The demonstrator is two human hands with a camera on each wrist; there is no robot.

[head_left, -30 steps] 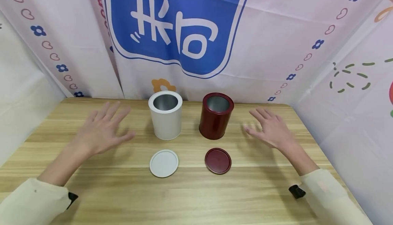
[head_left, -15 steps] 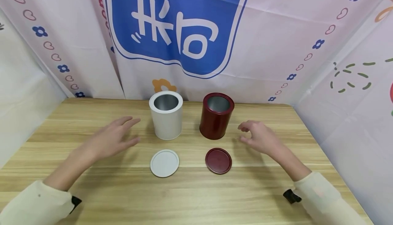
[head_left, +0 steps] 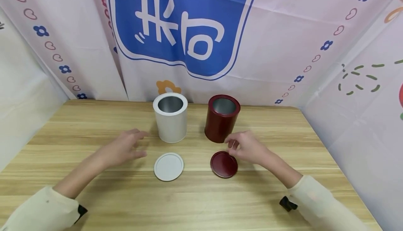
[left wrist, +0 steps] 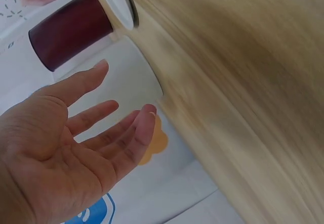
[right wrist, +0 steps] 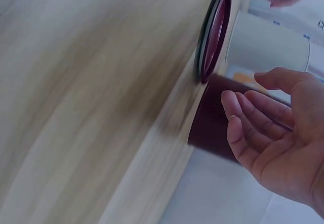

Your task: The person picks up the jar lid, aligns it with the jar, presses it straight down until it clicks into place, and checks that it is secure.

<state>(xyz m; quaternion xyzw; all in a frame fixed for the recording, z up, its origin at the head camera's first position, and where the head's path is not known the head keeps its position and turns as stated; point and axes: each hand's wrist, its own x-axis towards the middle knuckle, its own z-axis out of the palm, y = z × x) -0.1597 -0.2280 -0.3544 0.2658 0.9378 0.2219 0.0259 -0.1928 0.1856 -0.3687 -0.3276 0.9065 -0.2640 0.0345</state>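
Note:
An uncovered white can (head_left: pixel 171 126) and an uncovered dark red can (head_left: pixel 219 124) stand upright side by side. In front of them lie a round white lid (head_left: pixel 168 167) and a round dark red lid (head_left: pixel 224 165), flat on the table. My left hand (head_left: pixel 124 148) hovers left of the white can and lid, fingers relaxed and nothing held; the left wrist view shows its bare palm (left wrist: pixel 61 153). Just over the right edge of the red lid is my right hand (head_left: pixel 247 147), its fingers loosely bent. In the right wrist view no thing lies between that hand's fingers (right wrist: pixel 243 133).
The wooden table (head_left: pixel 195 203) meets a white cloth backdrop (head_left: pixel 267 49) behind the cans, with a blue printed sign (head_left: pixel 182 24) on it. A side cloth (head_left: pixel 355 119) borders the table on the right. A black strap piece (head_left: pixel 288 203) hangs at the right sleeve.
Both hands have come inward and nearer to the front. My right hand has moved left from beside the red can to the red lid, and its fingers have bent. Cans and lids have stayed put.

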